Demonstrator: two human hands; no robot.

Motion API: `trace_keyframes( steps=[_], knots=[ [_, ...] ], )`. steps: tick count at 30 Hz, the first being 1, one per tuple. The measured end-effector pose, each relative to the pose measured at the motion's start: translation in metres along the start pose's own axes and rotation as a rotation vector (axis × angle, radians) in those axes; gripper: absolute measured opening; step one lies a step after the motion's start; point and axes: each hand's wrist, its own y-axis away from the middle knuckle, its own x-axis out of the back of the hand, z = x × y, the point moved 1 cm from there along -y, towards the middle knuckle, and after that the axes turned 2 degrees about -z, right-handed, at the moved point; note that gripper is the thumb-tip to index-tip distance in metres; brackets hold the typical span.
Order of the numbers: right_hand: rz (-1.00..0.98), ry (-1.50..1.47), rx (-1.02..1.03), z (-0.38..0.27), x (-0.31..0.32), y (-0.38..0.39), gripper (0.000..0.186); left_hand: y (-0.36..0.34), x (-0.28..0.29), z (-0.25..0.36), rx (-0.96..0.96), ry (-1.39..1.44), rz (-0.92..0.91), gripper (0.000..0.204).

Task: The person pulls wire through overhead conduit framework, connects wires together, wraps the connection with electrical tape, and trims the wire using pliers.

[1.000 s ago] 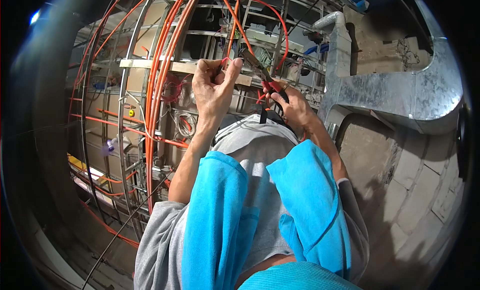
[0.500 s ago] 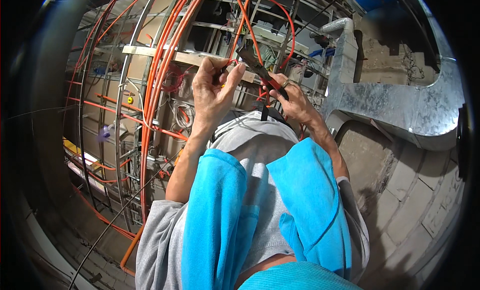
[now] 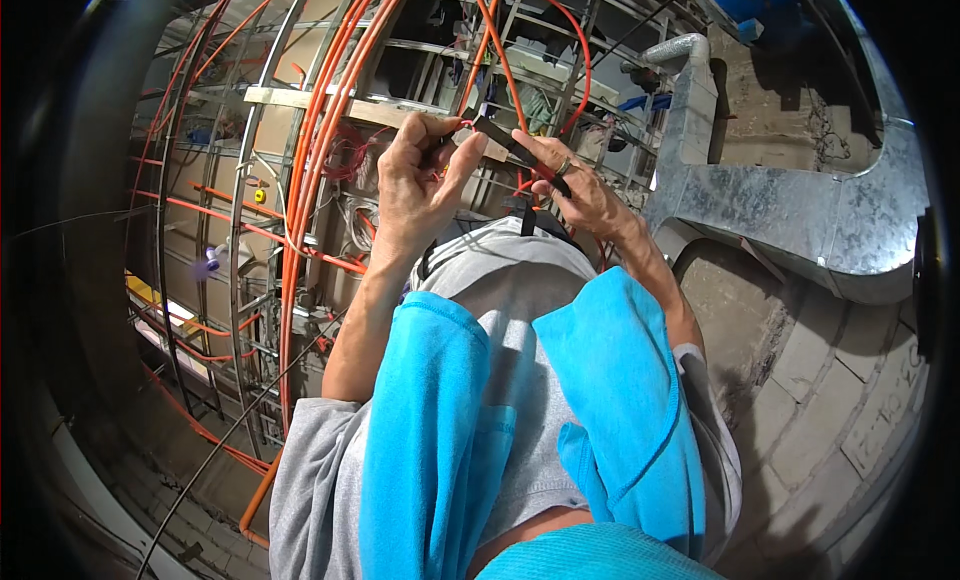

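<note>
My left hand (image 3: pixel 418 185) is raised before my chest, its thumb and fingers pinched on a thin red wire (image 3: pixel 466 124). Much of that wire is covered by the fingers. In my right hand (image 3: pixel 588 195) are pliers (image 3: pixel 520 152) with dark jaws and red-and-black handles, slanting up and left. The jaws lie right by the wire at my left fingertips. Whether they grip the wire is too small to tell.
Orange conduits (image 3: pixel 312 150) run past metal framing on the left, with a wooden board (image 3: pixel 375 113) across them. A yellow tape measure (image 3: pixel 260 196) hangs there. On the right, a galvanized duct (image 3: pixel 770 205) bends beside a block wall (image 3: pixel 835 420).
The pliers have turned in my right hand, and their jaws have come down to the wire at my left fingertips. My left hand has shifted slightly left.
</note>
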Motion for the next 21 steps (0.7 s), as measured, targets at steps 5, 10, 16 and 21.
trace_keyframes(
  steps=[5,10,16,21],
  knots=[
    [-0.032,-0.093,-0.022,0.002,0.005,0.000,0.085,0.002,0.005,0.012,0.083,0.032,-0.042,0.023],
    [-0.077,-0.022,-0.012,-0.001,0.010,-0.003,0.086,0.001,0.008,0.011,0.059,0.023,-0.057,0.025],
    [-0.056,-0.006,0.007,-0.002,0.012,-0.002,0.086,-0.001,0.012,0.004,0.098,0.084,-0.106,0.023],
    [-0.005,0.131,0.088,-0.001,0.012,-0.002,0.087,-0.004,0.014,0.004,0.076,0.051,-0.121,0.023]
  ],
)
